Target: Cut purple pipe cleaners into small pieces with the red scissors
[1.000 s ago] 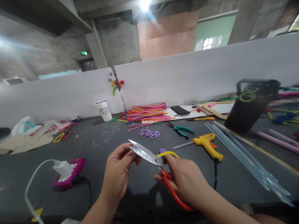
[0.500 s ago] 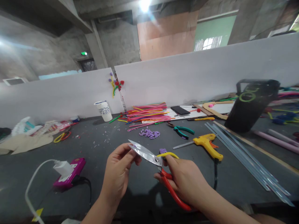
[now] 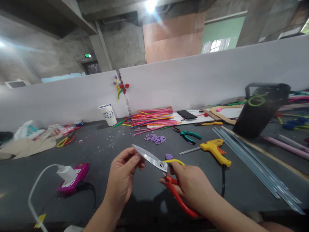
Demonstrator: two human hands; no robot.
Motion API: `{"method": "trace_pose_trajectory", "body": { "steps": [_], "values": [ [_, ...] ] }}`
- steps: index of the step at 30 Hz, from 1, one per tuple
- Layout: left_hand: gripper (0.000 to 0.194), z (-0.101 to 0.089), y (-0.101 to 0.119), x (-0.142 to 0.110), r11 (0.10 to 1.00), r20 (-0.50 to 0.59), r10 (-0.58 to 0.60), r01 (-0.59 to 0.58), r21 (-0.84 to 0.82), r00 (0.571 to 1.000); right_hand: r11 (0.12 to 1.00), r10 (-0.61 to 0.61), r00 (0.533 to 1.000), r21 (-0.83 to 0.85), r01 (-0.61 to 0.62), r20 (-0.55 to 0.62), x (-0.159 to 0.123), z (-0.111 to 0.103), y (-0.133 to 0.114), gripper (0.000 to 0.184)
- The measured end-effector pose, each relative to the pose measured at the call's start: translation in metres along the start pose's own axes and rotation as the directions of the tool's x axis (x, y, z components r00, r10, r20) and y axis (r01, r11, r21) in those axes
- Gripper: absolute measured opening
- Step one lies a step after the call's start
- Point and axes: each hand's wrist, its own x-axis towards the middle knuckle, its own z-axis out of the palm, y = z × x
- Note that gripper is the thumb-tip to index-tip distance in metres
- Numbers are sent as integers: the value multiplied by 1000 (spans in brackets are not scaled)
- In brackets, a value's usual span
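My right hand (image 3: pixel 193 183) grips a pair of scissors (image 3: pixel 152 158) with one red and one yellow handle loop. The blades look nearly closed and point up to the left. At the blade tips, my left hand (image 3: pixel 123 172) is pinched; whatever it holds is hidden behind the blade and fingers. A few purple pieces (image 3: pixel 169 156) lie just beyond the scissors' pivot. Farther back sits a scattered pile of short purple cut pieces (image 3: pixel 155 138).
A yellow glue gun (image 3: pixel 216 151), teal-handled pliers (image 3: pixel 189 135) and clear glue sticks (image 3: pixel 251 164) lie to the right, near a black bottle (image 3: pixel 260 111). Pink pipe cleaners (image 3: pixel 154 117) and a white cup (image 3: pixel 107 115) are behind. A magenta power strip (image 3: pixel 74 180) is at left.
The view has shifted very slightly. A bit of purple seen at my left fingertips before is no longer visible; both hands stay almost in place.
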Motion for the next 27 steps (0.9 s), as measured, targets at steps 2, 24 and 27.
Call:
{"method": "trace_pose_trajectory", "body": {
  "steps": [2, 24, 27],
  "values": [
    [5, 0, 0, 0, 1000, -6, -7, 7, -4, 1000, 1000, 11, 1000, 17, -12, 12, 1, -1, 0, 39],
    [10, 13, -28, -2, 868, 406, -497, 430, 248, 767, 278, 153, 901, 857, -433, 406, 18, -17, 2, 6],
    [18, 15, -30, -1, 894, 383, -434, 338, 293, 816, 333, 164, 918, 855, -397, 362, 15, -15, 5, 3]
  ]
}}
